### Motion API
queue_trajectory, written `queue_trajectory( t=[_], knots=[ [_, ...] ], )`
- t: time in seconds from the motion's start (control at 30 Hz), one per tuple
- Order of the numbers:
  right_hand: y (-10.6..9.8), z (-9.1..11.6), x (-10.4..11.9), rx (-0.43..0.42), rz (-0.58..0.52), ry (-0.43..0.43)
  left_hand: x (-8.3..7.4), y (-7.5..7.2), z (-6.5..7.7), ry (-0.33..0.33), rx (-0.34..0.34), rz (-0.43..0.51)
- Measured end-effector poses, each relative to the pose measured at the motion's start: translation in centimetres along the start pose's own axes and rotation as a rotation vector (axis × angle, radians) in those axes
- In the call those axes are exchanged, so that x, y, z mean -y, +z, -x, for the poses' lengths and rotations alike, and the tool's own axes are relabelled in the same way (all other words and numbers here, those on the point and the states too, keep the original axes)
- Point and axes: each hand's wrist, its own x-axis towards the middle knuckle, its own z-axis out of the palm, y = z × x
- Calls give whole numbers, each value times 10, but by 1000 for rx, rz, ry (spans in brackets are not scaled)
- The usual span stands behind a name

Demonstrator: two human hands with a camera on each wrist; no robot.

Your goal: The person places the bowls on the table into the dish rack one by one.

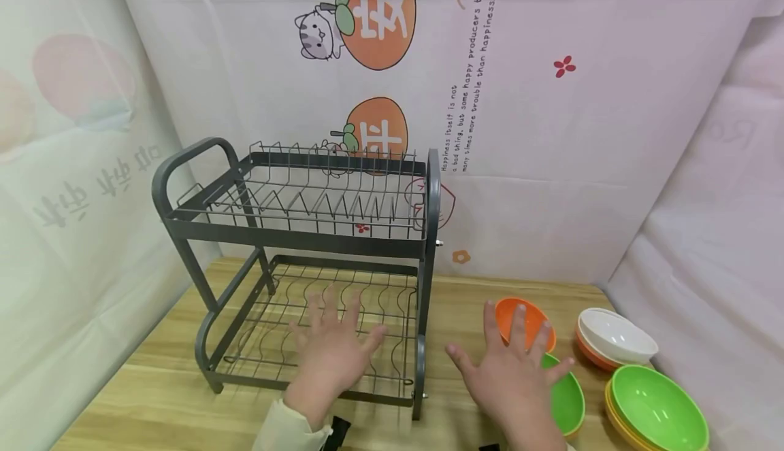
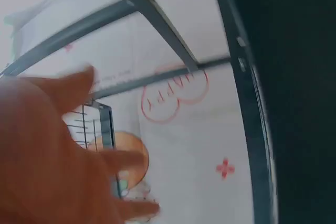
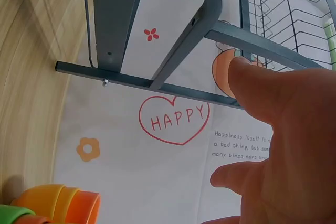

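My left hand (image 1: 335,352), fingers spread and holding nothing, hovers in front of the lower tier of a dark grey two-tier dish rack (image 1: 294,237). To the right of the rack, my right hand (image 1: 514,383) is likewise spread with nothing in it, overlapping an orange bowl (image 1: 520,311) and a green bowl (image 1: 568,400) in the head view. The rack's wire shelves hold no dishes. In the left wrist view, the left hand (image 2: 58,156) is blurred beside the rack's frame. In the right wrist view, the thumb and fingers of the right hand (image 3: 294,145) stretch out near the rack's side.
On the far right a white bowl (image 1: 615,335) rests in an orange one. Nearer stands another green bowl (image 1: 661,407) in yellow ones. All stand on a wooden table (image 1: 147,369). A printed cloth (image 1: 520,131) hangs behind, with white cloth at both sides.
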Motion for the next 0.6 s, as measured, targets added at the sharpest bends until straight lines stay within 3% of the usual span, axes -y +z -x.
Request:
queue_trajectory(
  t=[0.17,0.27,0.43,0.6],
  knots=[
    [-2,0,-1,0,-21,27,-6,5,-6,231,86,381],
    [-3,0,-1,0,-30,38,-12,9,-8,321,145,518],
    [-5,1,-2,1,-38,53,-21,17,-11,392,207,606],
    [-7,4,-3,-11,-42,55,-25,24,-11,366,236,619]
  ],
)
